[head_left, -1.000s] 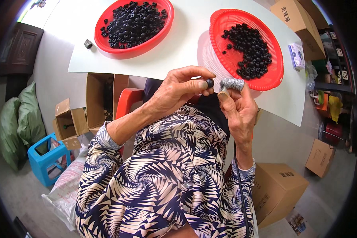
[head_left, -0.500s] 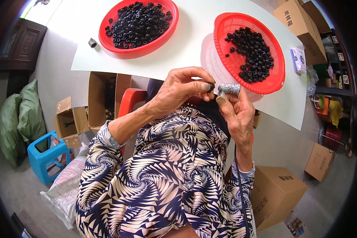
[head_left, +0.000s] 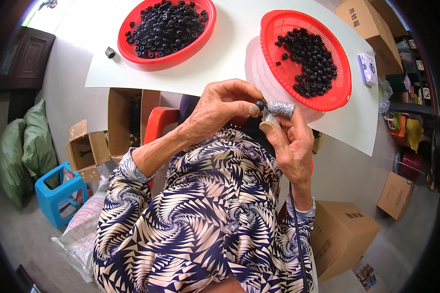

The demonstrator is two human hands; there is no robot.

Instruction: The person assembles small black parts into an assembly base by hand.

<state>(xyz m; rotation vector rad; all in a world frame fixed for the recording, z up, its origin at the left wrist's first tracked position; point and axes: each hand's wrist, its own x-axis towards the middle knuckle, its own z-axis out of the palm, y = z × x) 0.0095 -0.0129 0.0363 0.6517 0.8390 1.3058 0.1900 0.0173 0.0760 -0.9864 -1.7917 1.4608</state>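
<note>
Between the thumb and fingers of my left hand (head_left: pixel 227 102) is a small round black part (head_left: pixel 260 105). My right hand (head_left: pixel 292 141) is closed on a short grey speckled cylinder (head_left: pixel 281 108), which lies across its fingertips. A pale whitish piece (head_left: pixel 270 118) shows by the right thumb; what it is cannot be made out. The black part sits right at the cylinder's left end, and any contact there is too small to tell. Both hands are held just off the table's near edge, above my lap.
On the white table (head_left: pixel 230 49), a red tray (head_left: pixel 181 57) and a red slotted basket (head_left: pixel 344 93) hold many black parts. A dark little cap (head_left: pixel 110 52) lies at left. Cardboard boxes (head_left: pixel 344 234), a blue stool (head_left: pixel 58 198) and green sacks (head_left: pixel 38 141) stand around.
The black part has turned in my left fingers and shows a rounder face. My right thumb has shifted slightly down and left. The table and trays sit slightly further left in view.
</note>
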